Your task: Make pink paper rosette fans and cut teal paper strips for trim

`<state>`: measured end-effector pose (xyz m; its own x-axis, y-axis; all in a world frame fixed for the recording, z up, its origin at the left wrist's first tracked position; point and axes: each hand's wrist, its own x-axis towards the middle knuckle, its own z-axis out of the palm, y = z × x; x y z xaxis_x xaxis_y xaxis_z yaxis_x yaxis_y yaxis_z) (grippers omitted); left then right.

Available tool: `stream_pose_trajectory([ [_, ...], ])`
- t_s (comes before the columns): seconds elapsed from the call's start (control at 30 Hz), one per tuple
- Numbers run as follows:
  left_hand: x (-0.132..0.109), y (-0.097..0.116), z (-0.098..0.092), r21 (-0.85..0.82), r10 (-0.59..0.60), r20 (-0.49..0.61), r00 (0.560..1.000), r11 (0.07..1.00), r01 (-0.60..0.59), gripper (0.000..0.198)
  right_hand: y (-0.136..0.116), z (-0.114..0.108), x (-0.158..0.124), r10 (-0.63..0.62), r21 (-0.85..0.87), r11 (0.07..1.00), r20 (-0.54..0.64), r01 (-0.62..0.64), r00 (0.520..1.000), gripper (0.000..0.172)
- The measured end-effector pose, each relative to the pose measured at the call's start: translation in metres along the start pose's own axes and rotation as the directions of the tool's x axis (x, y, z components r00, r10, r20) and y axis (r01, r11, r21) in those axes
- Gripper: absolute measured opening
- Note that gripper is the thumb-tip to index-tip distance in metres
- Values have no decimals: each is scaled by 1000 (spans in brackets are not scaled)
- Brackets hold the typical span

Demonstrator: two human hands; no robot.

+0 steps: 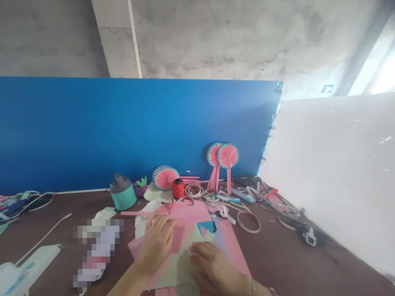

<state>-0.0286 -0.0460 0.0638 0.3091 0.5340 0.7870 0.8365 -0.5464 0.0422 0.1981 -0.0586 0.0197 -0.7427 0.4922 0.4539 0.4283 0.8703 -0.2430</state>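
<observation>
My left hand (157, 242) lies flat, fingers stretched out, on a pale green paper sheet (179, 269) that rests on pink paper sheets (191, 213). Beside it, my right hand (212, 267) presses on the same green sheet with fingers curled slightly and spread over the paper. A small folded piece in teal and pink (205, 227) sits at the green sheet's upper corner, just beyond my right fingers. A pleated pink fan (168, 207) lies at the top of the pink sheet.
Finished pink paper fans (222, 156) lean on the blue board (123, 131); another fan (166, 177), a red thread spool (178, 188), a teal container (123, 192), tape rings (248, 221) and paper strips lie around. A white tool (33, 261) sits left, a white wall (333, 172) right.
</observation>
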Motion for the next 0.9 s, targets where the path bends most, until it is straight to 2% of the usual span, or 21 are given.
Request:
stream_pose_trajectory([
  [0.03,-10,2,1,-11,23,7,1000,1000,-23,30,-2,-2,-3,0,-10,1000,-95,-1,996,18],
  [0.07,-19,4,3,-35,48,27,998,998,-47,31,-3,-3,-5,-1,-38,999,-173,-6,985,16],
  [0.13,-35,8,8,-91,85,83,993,993,-78,30,-4,-4,-5,27,-138,988,-273,-67,962,24],
  [0.2,-48,10,13,-137,102,158,982,987,-80,28,2,-3,-2,85,-205,970,-215,-130,973,30],
  [0.3,-61,8,16,-186,126,270,955,980,-76,22,17,3,2,140,-218,967,12,-134,990,9],
  [0.37,-68,4,15,-196,119,338,934,979,-54,20,28,5,1,130,-183,977,98,-110,987,15],
  [0.47,-76,-5,9,-201,56,398,916,979,27,18,35,0,-4,114,-23,993,102,-113,988,22],
  [0.57,-78,-12,3,-234,-23,464,886,961,147,14,34,-7,-8,156,135,977,87,-167,984,24],
  [0.67,-74,-16,-1,-245,-85,525,847,938,246,14,34,-8,-10,250,262,929,78,-262,965,22],
  [0.77,-70,-19,-1,-245,-142,550,823,915,321,14,37,-4,-8,378,404,835,70,-372,923,24],
  [0.83,-68,-19,-2,-236,-170,559,812,906,352,14,36,-2,-6,415,451,797,75,-402,907,26],
  [0.9,-66,-17,-3,-226,-172,562,809,909,350,14,33,-2,-5,408,422,815,67,-396,911,26],
])
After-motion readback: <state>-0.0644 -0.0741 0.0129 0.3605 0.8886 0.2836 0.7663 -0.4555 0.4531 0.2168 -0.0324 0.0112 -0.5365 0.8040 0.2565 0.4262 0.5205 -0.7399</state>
